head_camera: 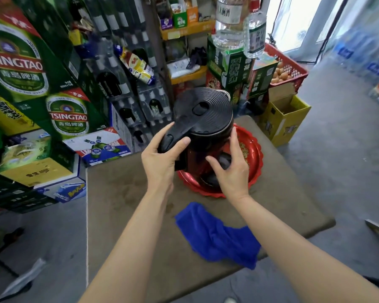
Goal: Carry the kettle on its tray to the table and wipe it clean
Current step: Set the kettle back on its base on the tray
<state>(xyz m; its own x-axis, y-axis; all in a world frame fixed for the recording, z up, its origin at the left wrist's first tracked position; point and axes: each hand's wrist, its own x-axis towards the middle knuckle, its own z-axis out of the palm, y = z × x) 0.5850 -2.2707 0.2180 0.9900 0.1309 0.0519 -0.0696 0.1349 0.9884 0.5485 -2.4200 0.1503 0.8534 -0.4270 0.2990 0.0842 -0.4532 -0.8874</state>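
Note:
A black kettle (204,117) with a ribbed lid is held above a red scalloped tray (253,154) that rests on the brown table (129,193). My left hand (160,158) grips the kettle's handle. My right hand (232,169) lies against the kettle's right side, fingers spread on the body. The kettle's dark base shows in the tray under my right hand. A blue cloth (217,235) lies crumpled on the table near its front edge, between my forearms.
Stacked beer cartons (20,68) and crates of bottles fill the left and back. A yellow open box (284,117) and a red basket of eggs (287,68) stand behind the table on the right. Grey floor surrounds the table.

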